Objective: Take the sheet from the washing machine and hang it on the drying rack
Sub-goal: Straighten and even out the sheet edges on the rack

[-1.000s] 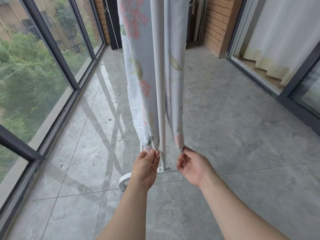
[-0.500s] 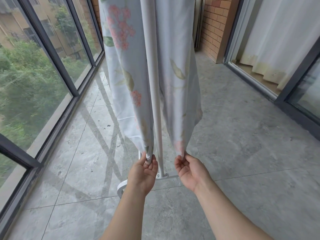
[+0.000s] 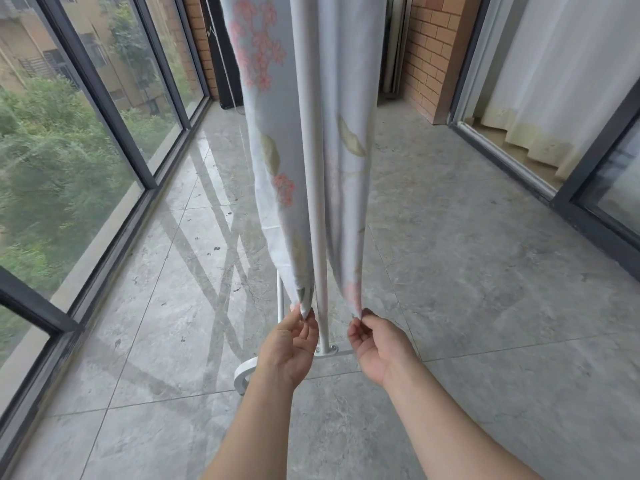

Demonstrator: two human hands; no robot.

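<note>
Hanging sheet (image 3: 273, 133): a pale blue-white cloth draped over the drying rack (image 3: 313, 168), falling in two long panels, one on each side of the white upright pole. Both lower ends stop above the floor (image 3: 485, 306).
Print on the cloth: clusters of pink blossom and olive-green leaves on the pale ground, sharpest on the left panel and fainter on the right one.
Grip of the left hand (image 3: 287, 348): its thumb and fingers (image 3: 306, 323) are closed in a pinch on the bottom corner of the left panel, just left of the pole.
Grip of the right hand (image 3: 377, 344): its thumb and fingers (image 3: 356, 332) are closed in a pinch on the bottom corner of the right panel, just right of the pole.
Forearms: both bare, reaching in from the lower edge, with the pole between the two hands.
Base of the rack: the pole stands upright on a small round flange (image 3: 329, 348). A curved white foot (image 3: 242, 374) lies on the tiles beside the left wrist, and a thinner white tube (image 3: 280, 299) rises behind the left panel.
Surface of the floor: glossy grey marbled tiles carrying long pale reflections.
Glass on the left: tall dark-framed windows (image 3: 86, 168), with green trees and a tan building beyond.
Wall on the right: a brick pillar (image 3: 429, 64), a dark sliding-door frame (image 3: 588, 161), and a white curtain (image 3: 571, 81) with a yellowish hem behind it.
</note>
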